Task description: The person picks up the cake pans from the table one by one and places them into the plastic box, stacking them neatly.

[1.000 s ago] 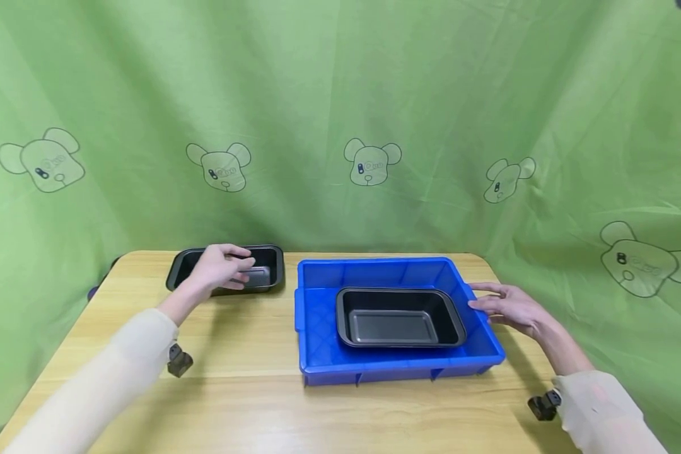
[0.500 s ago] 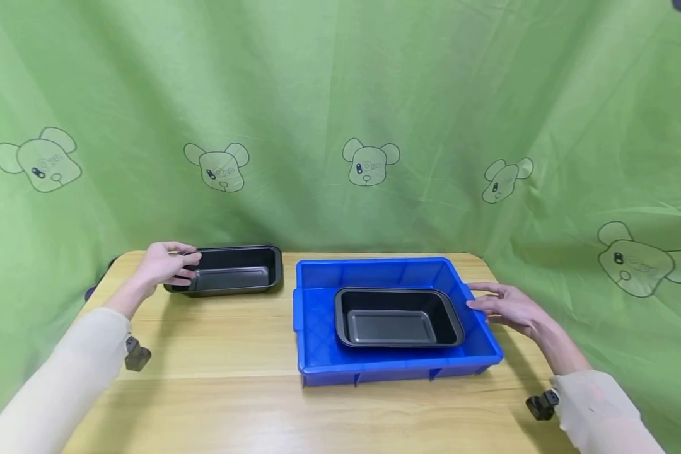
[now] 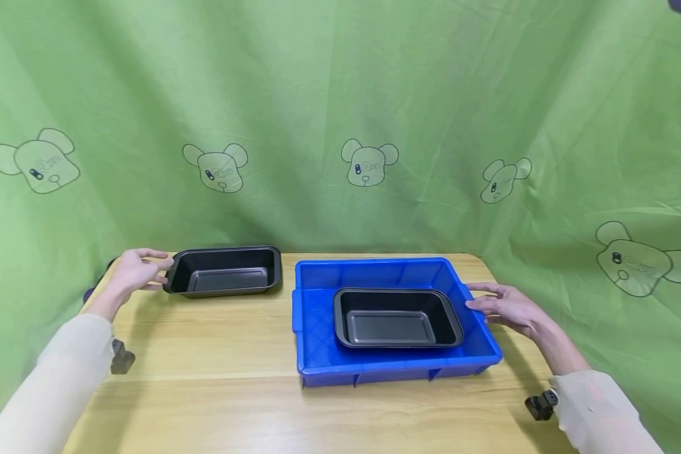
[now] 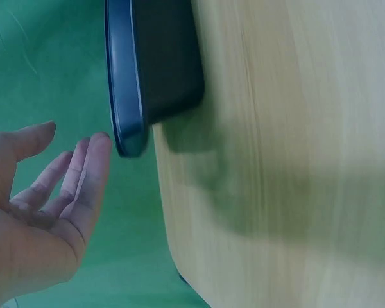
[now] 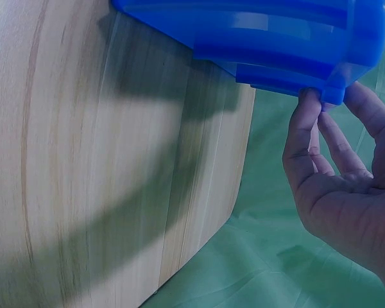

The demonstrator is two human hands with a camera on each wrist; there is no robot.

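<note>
A black loaf pan (image 3: pixel 229 276) sits at the back left of the table, and part of it shows in the left wrist view. Just off its left end is my left hand (image 3: pixel 138 271), fingers loosely extended and thumb apart, with nothing in it. In the left wrist view the fingertips come close to the rim of that pan (image 4: pixel 127 83). A second black loaf pan (image 3: pixel 397 328) lies inside a blue plastic bin (image 3: pixel 318 343). My right hand (image 3: pixel 507 308) holds the bin's right edge, its fingers and thumb on either side of the blue lip (image 5: pixel 333 93).
The wooden table (image 3: pixel 227 397) has rounded back corners. A green curtain (image 3: pixel 295 94) with mouse-face drawings hangs right behind it and along both sides. A dark object with a purple part (image 3: pixel 89 294) shows past the table's left edge.
My left hand has moved left from over the back loaf pan to beside its left end. The pan, the bin and my right hand have stayed in place.
</note>
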